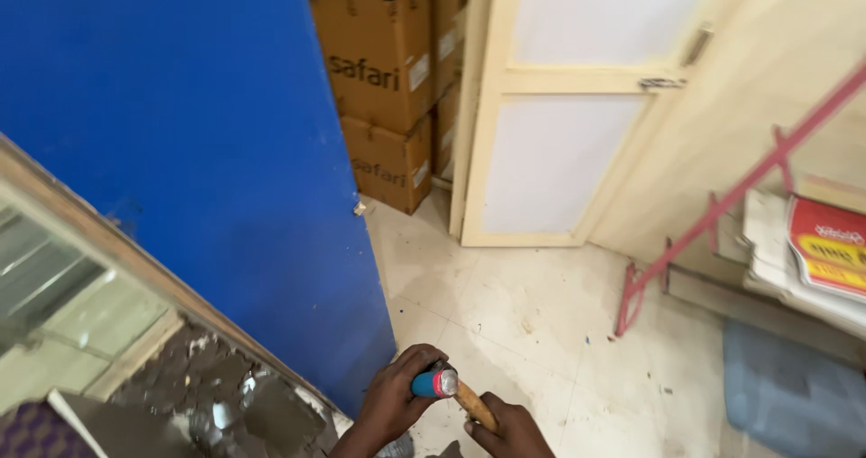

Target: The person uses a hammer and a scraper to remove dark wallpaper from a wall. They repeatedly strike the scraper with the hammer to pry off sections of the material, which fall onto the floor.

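Down low, both hands meet on a hammer [451,393] w/ wooden handle and blue-collared metal end. Left hand [397,402] has its fingers [417,361] clenched round the head end; right hand [510,426] grips the handle just below, fingers curled tight, prob. to steady the tool w/ two points of hold. Hammer sits between both sets of fingers, tilted. Just left of the left fingers stands a blue panel [198,151], its lower edge near broken mirror glass [225,395]. Beyond the fingers: pale tiled floor [523,305], cardboard boxes [388,79], a cream door [559,142]. Right of right fingers, well apart, a red metal frame [713,215].
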